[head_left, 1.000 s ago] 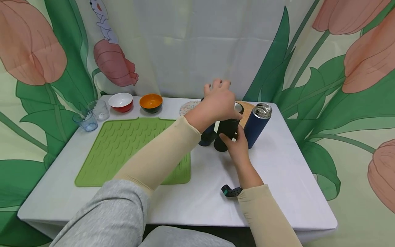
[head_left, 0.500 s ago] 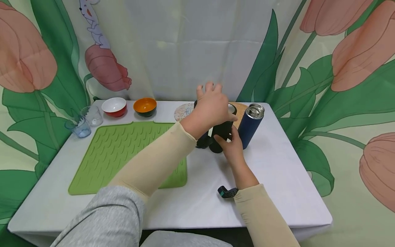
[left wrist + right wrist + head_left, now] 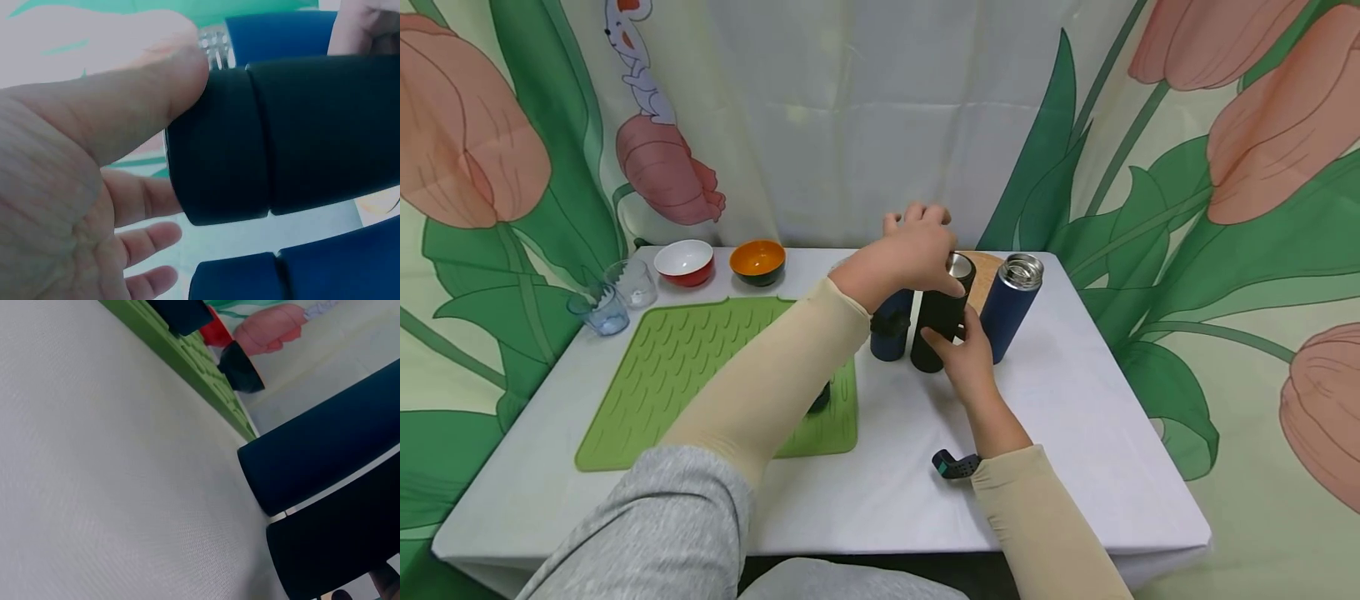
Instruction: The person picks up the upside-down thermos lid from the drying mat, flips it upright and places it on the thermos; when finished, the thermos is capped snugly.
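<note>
With our left hand pinching the top of the black bottle, three fingers free, and our right hand gripping its lower body, we are working between two blue bottles, risking toppling one through a sideways slip.

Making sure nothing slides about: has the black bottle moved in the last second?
No, not visibly: in the head view, the black bottle keeps its place right of the green mat.
</note>
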`<state>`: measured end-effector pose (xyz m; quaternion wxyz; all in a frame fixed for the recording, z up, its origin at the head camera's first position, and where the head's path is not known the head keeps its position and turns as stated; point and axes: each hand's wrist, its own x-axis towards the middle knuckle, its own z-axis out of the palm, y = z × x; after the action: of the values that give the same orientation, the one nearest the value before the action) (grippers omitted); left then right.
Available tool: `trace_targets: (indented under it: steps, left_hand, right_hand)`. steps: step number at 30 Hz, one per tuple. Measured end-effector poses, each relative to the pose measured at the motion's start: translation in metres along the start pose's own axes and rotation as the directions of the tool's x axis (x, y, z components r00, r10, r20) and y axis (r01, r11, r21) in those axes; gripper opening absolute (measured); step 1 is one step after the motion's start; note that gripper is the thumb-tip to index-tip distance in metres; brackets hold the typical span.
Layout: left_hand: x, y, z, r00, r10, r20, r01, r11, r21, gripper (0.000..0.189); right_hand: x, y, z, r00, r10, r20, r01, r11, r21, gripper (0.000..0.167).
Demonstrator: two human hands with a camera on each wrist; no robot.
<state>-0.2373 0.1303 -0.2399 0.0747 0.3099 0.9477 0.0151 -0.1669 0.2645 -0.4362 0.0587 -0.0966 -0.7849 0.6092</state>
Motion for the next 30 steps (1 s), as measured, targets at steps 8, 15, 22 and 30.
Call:
trace_targets:
  steps: [8, 15, 22, 30]
  left_hand:
    - [0.002, -0.006, -0.007, 0.997, 0.060, 0.037, -0.060, 0.998, -0.013, 0.034]
    - [-0.001, -0.005, -0.002, 0.999, 0.036, 0.017, -0.036, 0.999, -0.002, 0.036]
    - [0.001, -0.011, 0.010, 0.997, -0.020, -0.068, 0.022, 0.999, 0.028, 0.042]
    - [0.010, -0.007, 0.014, 0.994, -0.047, -0.100, 0.054, 0.997, 0.059, 0.044]
  right_hand:
    - [0.003, 0.002, 0.000, 1.000, 0.005, 0.008, -0.005, 1.000, 0.006, 0.078]
    - [0.004, 0.001, 0.000, 1.000, -0.014, 0.008, 0.014, 1.000, 0.017, 0.075]
    - [0.014, -0.004, 0.004, 0.998, -0.057, 0.027, 0.056, 0.998, 0.017, 0.069]
    - [0.025, -0.007, -0.004, 0.997, -0.052, 0.052, 0.053, 0.998, -0.028, 0.065]
